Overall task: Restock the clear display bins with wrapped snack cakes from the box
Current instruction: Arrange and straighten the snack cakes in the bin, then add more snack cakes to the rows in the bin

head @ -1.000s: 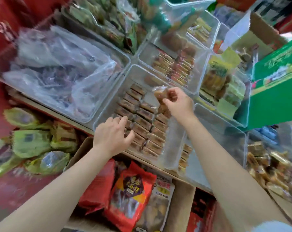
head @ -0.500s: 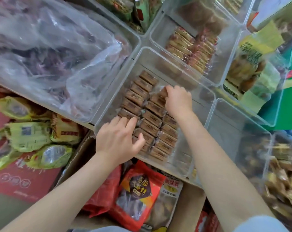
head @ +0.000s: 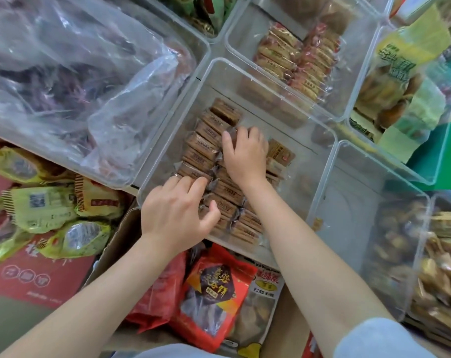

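A clear display bin (head: 320, 130) in the middle holds rows of brown wrapped snack cakes (head: 206, 146). My right hand (head: 245, 156) lies over the middle row, thumb and curled fingers pinching one wrapped snack cake (head: 231, 132) down among the others. My left hand (head: 178, 215) reaches over the bin's near rim, its straight fingers resting on the nearest cakes in the left row. Below the bin stands an open cardboard box (head: 116, 241) with red snack bags (head: 211, 293) in it.
A large bin with a crumpled plastic bag (head: 90, 73) lies to the left. A bin of red and yellow wrapped cakes (head: 296, 55) is behind. On the right stand a nearly bare clear bin (head: 361, 202) and a bin of golden snacks (head: 446, 280). Yellow-green packets (head: 46, 210) sit at left.
My right hand brought the cake down from above the bin into the middle row. My left hand slid forward onto the near cakes. The view has drawn closer.
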Demonstrator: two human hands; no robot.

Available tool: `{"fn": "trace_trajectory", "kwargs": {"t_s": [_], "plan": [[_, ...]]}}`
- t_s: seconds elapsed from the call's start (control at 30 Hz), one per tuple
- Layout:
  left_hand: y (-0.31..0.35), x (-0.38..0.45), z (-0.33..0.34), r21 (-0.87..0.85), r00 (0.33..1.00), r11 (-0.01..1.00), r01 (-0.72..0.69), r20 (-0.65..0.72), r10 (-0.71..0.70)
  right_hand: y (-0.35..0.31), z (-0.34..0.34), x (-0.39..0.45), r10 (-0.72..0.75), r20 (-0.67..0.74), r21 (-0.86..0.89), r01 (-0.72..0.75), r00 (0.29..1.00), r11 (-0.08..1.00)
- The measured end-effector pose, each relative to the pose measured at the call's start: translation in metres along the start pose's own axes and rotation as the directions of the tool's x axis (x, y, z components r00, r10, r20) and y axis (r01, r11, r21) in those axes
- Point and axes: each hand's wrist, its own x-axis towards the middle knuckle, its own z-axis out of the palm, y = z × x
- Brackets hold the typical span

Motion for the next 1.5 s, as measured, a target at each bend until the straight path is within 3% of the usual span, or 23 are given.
{"fn": "trace_trajectory", "kwargs": {"t_s": [0.17,0.5,0.67,0.77,0.9,1.0,1.1,1.2,1.27,1.37,1.5], "plan": [[0.000,0.000,-0.001,0.010,1.000,1.000,-0.004,0.013,0.004,0.019,0.015,0.003,-0.013,0.108,-0.200,0.035,0.994,0.979],[0.001,0.002,-0.005,0.010,0.995,1.000,-0.003,0.101,0.002,0.014,0.005,-0.017,-0.010,0.221,-0.300,0.077,0.975,0.951],[0.007,0.001,-0.016,0.055,0.976,0.998,0.038,0.214,-0.049,0.025,-0.021,-0.060,-0.102,0.364,-0.385,0.249,0.926,0.888],[0.008,0.005,-0.018,0.087,0.952,0.994,0.065,0.292,-0.088,0.033,-0.053,-0.091,-0.133,0.432,-0.305,0.284,0.892,0.909],[0.038,-0.011,-0.027,-0.055,0.967,0.998,0.016,0.256,-0.001,0.062,-0.130,-0.167,-0.175,0.222,0.045,0.170,0.959,0.984],[0.114,-0.051,-0.035,-0.273,0.960,0.959,-0.075,0.241,0.144,0.109,-0.197,-0.255,-0.064,0.022,0.286,0.055,0.998,0.957],[0.206,-0.105,-0.040,-0.496,0.884,0.865,-0.078,0.367,0.291,0.173,-0.248,-0.339,0.058,-0.253,0.278,0.015,0.966,0.961],[0.293,-0.155,-0.039,-0.645,0.783,0.755,-0.114,0.409,0.468,0.235,-0.284,-0.412,0.184,-0.412,0.240,-0.088,0.892,0.967],[0.344,-0.185,-0.038,-0.691,0.728,0.709,-0.141,0.413,0.547,0.273,-0.300,-0.455,0.237,-0.449,0.222,-0.149,0.862,0.964],[0.406,-0.219,-0.034,-0.752,0.712,0.647,-0.123,0.388,0.585,0.330,-0.302,-0.500,0.288,-0.408,0.190,-0.228,0.866,0.955],[0.457,-0.249,-0.019,-0.767,0.726,0.641,-0.030,0.424,0.541,0.399,-0.283,-0.524,0.320,-0.199,0.079,-0.310,0.927,0.947]]}}
